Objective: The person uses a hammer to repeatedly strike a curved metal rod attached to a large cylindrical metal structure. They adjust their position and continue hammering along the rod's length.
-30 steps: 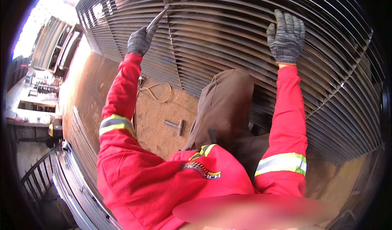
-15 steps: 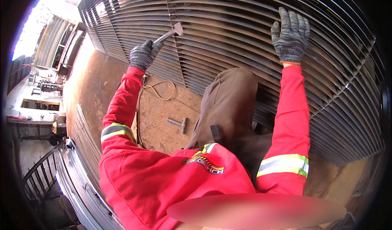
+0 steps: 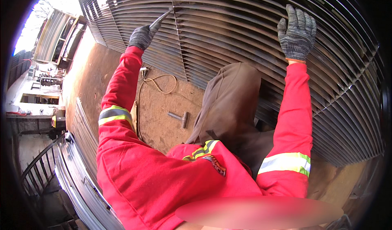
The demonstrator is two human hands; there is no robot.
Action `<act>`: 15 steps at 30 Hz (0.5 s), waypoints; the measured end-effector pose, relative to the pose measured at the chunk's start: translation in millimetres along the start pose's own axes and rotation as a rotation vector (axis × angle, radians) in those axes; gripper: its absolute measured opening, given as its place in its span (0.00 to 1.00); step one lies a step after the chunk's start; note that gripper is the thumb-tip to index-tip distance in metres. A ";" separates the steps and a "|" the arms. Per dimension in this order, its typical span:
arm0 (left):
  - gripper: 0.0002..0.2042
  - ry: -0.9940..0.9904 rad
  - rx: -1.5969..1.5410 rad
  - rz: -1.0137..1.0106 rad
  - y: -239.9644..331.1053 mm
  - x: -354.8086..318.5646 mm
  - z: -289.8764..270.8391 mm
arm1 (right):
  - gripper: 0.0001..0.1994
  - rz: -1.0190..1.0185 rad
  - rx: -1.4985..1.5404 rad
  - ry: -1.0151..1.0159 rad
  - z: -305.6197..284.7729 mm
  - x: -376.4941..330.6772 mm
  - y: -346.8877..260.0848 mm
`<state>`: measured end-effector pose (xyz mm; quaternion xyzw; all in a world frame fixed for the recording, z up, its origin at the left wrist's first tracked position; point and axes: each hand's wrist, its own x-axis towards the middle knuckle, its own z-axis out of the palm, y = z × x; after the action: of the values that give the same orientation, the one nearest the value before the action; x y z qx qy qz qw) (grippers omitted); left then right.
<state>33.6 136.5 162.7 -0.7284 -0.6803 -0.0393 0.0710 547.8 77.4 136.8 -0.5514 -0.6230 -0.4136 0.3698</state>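
Observation:
In front of me leans a large dark metal grille (image 3: 228,30) of long parallel slats with cross bars. My left hand (image 3: 141,37), in a grey knitted glove, is closed around the handle of a small chipping hammer (image 3: 160,19). The hammer's head is at a welded cross bar (image 3: 176,23) and looks edge-on; whether it touches cannot be told. Farther right, my right hand (image 3: 298,34), gloved alike, lies on the slats with its fingers stretched out, holding nothing.
A T-shaped metal piece (image 3: 179,118) lies on the brown floor by my bent knee (image 3: 234,91). Near the grille's lower edge a tan cable (image 3: 163,92) makes a loop. Long metal profiles (image 3: 77,168) are stacked at left. Behind them stands a bench (image 3: 38,111) with equipment.
My left hand has risen slightly, and the hammer's head has moved up and left along the cross bar, turning edge-on. My right hand sits slightly farther right in the view.

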 end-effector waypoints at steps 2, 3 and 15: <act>0.33 -0.008 -0.022 -0.024 16.2 -8.8 -10.1 | 0.21 -0.003 0.023 0.043 0.8 0.3 3.6; 0.33 0.026 -0.044 -0.012 25.8 -15.4 -14.0 | 0.21 -0.003 0.026 0.043 -0.2 0.0 3.8; 0.33 0.084 -0.031 0.024 14.1 -3.0 7.9 | 0.21 -0.017 -0.027 0.023 1.7 2.0 5.8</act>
<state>47.1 133.9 153.8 -0.7352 -0.6672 -0.0797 0.0886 553.2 80.1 138.6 -0.5464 -0.6177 -0.4314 0.3658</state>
